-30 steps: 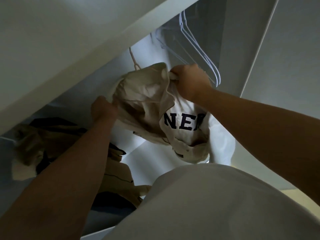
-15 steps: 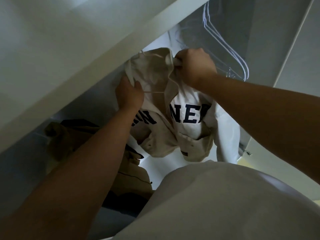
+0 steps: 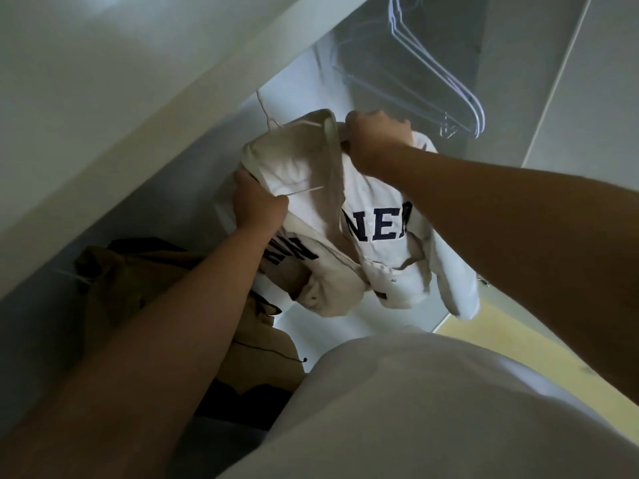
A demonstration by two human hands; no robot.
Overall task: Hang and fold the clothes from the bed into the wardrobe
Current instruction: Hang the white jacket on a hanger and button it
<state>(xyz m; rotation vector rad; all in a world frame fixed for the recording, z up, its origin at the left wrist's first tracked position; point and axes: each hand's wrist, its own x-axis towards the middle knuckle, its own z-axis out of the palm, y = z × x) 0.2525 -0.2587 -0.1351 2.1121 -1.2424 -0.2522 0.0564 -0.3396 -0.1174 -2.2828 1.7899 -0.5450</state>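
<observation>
Head view: we find the cream jersey [image 3: 345, 209] inside the wardrobe [image 3: 501, 63], draped on a white hanger [image 3: 305, 191]. The left hand [image 3: 257, 203] grips its lower shoulder; the right hand [image 3: 375, 140] grips the collar. The hook [image 3: 265, 114] rises above the left hand, leftward of the right.

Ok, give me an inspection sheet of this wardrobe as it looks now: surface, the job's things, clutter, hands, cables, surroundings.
Surface: white wardrobe inner panel, dimly lit.
Job's things: cream button-up jacket with navy letters, bunched on a thin white wire hanger. The rail is out of sight, so I cannot tell whether it is hooked on.
Clutter: tan garment with dark lining at left in the wardrobe; empty white hangers at upper right.
Hands: left hand grips the jacket's shoulder; right hand grips its collar.
Cables: nothing seen.
Surroundings: white wardrobe door; pale yellow floor; person's white shirt.
</observation>
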